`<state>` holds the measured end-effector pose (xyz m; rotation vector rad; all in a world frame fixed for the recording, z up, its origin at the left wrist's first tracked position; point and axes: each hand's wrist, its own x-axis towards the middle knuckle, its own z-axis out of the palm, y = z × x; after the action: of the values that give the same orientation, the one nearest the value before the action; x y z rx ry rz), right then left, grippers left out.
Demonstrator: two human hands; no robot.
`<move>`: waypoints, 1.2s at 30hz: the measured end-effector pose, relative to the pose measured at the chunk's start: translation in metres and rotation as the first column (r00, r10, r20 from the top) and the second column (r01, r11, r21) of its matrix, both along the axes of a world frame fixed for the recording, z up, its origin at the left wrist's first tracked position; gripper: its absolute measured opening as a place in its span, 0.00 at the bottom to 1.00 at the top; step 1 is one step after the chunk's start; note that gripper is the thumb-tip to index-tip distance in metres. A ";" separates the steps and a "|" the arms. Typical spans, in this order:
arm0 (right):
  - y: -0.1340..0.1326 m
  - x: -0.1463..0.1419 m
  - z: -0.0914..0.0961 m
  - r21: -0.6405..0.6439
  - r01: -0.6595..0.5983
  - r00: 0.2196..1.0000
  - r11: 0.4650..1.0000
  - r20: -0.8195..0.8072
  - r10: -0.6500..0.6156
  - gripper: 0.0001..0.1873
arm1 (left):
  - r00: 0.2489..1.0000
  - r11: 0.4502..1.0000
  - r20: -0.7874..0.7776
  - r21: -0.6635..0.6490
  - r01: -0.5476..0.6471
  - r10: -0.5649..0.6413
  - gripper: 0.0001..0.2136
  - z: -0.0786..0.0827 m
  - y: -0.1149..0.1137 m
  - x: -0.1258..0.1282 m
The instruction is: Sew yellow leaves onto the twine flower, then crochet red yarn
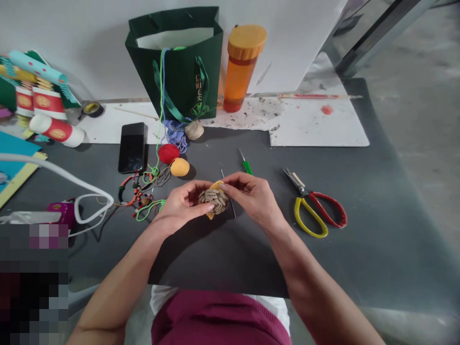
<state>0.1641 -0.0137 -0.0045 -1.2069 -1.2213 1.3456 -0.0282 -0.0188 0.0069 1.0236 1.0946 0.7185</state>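
Observation:
Between my two hands is a small crocheted piece [213, 200], brown and ribbed in the middle with yellow parts at its top and bottom. My left hand [186, 203] grips its left side, thumb across the front. With thumb and finger, my right hand [250, 192] pinches the upper right, by the yellow part. Beneath the hands a thin metal needle [233, 208] lies on the dark table, partly hidden. A green-handled crochet hook [247, 166] rests just beyond my right hand. Scissors [307, 201] with one red and one yellow handle lie to the right.
Red yarn [168, 153] and yellow yarn [179, 167] balls sit behind my left hand, near a phone [132, 147] and beaded strings [134, 194]. A green paper bag [183, 72] and an orange bottle [240, 72] stand at the back. A white cable [61, 167] arches at left.

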 end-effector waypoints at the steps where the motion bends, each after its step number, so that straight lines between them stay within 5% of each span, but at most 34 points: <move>1: 0.000 0.000 -0.001 0.000 0.010 1.000 1.000 0.001 -0.010 0.13 | 1.000 1.000 0.012 0.011 -0.002 0.002 0.23 0.000 0.000 0.000; 10: -0.001 -0.001 -0.001 -0.032 -0.048 0.998 0.998 -0.027 0.047 0.09 | 1.000 0.999 0.000 0.042 0.000 0.000 0.23 -0.002 0.000 0.000; 15: -0.003 0.004 0.006 0.143 -0.093 0.994 0.985 -0.046 0.100 0.09 | 0.984 0.960 -0.165 0.279 -0.017 0.065 0.14 -0.001 -0.003 0.001; 17: -0.003 0.005 0.010 0.144 -0.045 0.995 0.988 -0.087 0.058 0.12 | 0.958 0.881 -0.250 0.473 -0.006 0.141 0.13 -0.001 -0.006 0.002; 20: -0.004 0.006 0.015 0.075 0.017 0.999 0.997 -0.048 -0.014 0.20 | 0.912 0.640 -0.322 0.763 0.092 0.253 0.15 -0.002 -0.008 0.002; 22: -0.004 0.005 0.017 0.061 -0.032 0.999 0.998 0.025 0.030 0.23 | 0.885 0.475 -0.348 0.863 0.174 0.309 0.15 -0.003 -0.008 0.001; 24: -0.004 0.004 0.017 0.075 -0.069 0.995 0.995 0.077 0.064 0.22 | 0.854 0.366 -0.366 0.902 0.229 0.370 0.15 -0.005 -0.008 0.001; 30: -0.003 0.002 0.011 0.045 -0.078 0.997 0.996 0.027 0.077 0.18 | 0.769 0.189 -0.416 0.909 0.372 0.485 0.16 -0.008 -0.005 -0.001; 36: -0.001 0.004 0.010 -0.049 -0.051 0.982 0.998 -0.183 0.041 0.20 | 0.756 0.133 -0.341 0.937 0.324 0.559 0.25 -0.010 -0.003 -0.004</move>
<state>0.1677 -0.0147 0.0053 -1.0723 -1.0951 1.4963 -0.0320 -0.0222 -0.0027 2.6086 1.2425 1.4053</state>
